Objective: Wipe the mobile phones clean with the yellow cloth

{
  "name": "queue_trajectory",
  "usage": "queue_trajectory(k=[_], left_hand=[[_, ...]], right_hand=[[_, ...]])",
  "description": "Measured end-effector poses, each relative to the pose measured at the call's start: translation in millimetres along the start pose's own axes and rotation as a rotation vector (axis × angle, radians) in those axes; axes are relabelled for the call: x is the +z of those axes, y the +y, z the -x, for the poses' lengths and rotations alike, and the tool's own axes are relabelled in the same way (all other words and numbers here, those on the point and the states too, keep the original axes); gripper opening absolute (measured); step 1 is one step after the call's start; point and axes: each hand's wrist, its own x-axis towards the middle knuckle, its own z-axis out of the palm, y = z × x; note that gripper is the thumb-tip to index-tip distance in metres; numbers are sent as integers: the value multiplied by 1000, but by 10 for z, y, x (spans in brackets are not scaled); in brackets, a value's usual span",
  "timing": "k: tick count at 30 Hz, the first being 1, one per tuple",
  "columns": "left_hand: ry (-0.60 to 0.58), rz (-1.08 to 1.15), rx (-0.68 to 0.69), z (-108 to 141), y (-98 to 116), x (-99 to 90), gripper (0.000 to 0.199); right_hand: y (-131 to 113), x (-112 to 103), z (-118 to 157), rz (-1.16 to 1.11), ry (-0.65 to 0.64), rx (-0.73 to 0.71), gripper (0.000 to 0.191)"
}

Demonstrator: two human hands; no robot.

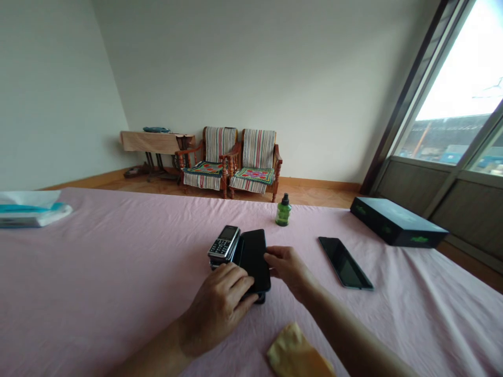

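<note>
A black smartphone (pixel 254 256) lies on top of another dark device, whose lower edge shows beneath it. My left hand (pixel 223 298) is closed on its near left corner, with the thumb along the bottom edge. The fingertips of my right hand (pixel 288 267) pinch its right edge. Just left of it, a silver keypad phone (pixel 223 243) tops a small stack; what lies under it is partly hidden by my left hand. A yellow cloth (pixel 296 353) rests on the pink sheet near my right forearm.
The pink sheet (pixel 129 251) covers the surface. Beyond my hands stands a green bottle (pixel 283 212) with a black cap. To the right lie a dark tablet (pixel 346 264) and a black box (pixel 396 222). A tissue pack (pixel 33 209) sits far left.
</note>
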Motion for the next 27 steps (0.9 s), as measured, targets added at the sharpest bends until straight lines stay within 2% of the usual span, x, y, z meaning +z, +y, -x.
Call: queue_trajectory(k=[6, 9, 11, 14, 17, 19, 21, 25, 27], left_hand=[[-31, -37, -10, 6, 4, 12, 16], [-24, -43, -4, 2, -4, 22, 18], [-13, -37, 7, 2, -4, 25, 17], [4, -30, 28, 6, 9, 23, 16], [15, -23, 42, 7, 26, 16, 14], [19, -15, 56, 2, 32, 12, 14], [26, -8, 70, -5, 31, 9, 13], [30, -4, 78, -12, 16, 15, 12], [29, -5, 77, -9, 10, 22, 12]], right_hand=[[-6, -17, 77, 189, 57, 4, 30], [13, -194, 125, 340, 147, -37, 25], [40, -445, 153, 468, 249, -86, 27], [129, -962, 198, 707, 486, -101, 36], [270, -1429, 266, 930, 673, 2, 56], [366, -1610, 313, 1040, 718, 86, 66], [443, -1679, 340, 1119, 715, 142, 69], [517, -1658, 313, 1218, 675, 168, 59], [523, -1649, 281, 1236, 685, 172, 60]])
